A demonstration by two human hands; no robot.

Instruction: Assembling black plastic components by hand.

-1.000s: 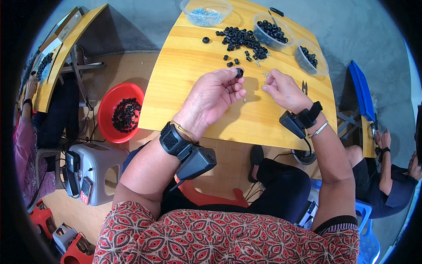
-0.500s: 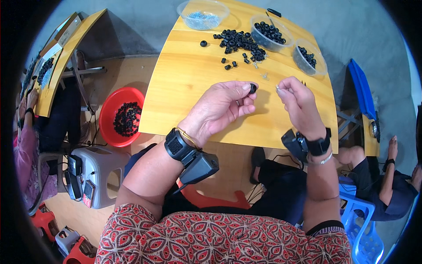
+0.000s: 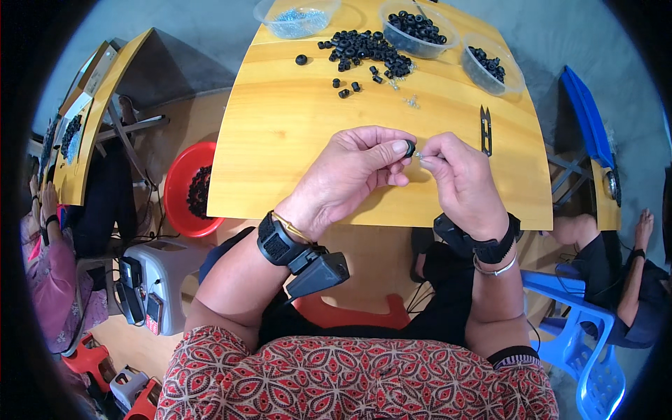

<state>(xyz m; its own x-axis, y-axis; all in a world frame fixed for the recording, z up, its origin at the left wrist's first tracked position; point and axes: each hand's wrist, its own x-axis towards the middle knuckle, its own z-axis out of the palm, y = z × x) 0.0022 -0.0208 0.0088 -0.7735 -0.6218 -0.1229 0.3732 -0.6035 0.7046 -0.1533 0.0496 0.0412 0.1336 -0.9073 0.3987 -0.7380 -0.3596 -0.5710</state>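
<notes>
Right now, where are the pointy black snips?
In the head view, the pointy black snips lie on the right of the yellow wooden table, beyond the right hand.

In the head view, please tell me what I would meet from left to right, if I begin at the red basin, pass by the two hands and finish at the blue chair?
Red basin, left hand, black bead at its fingertips, right hand, blue chair.
</notes>
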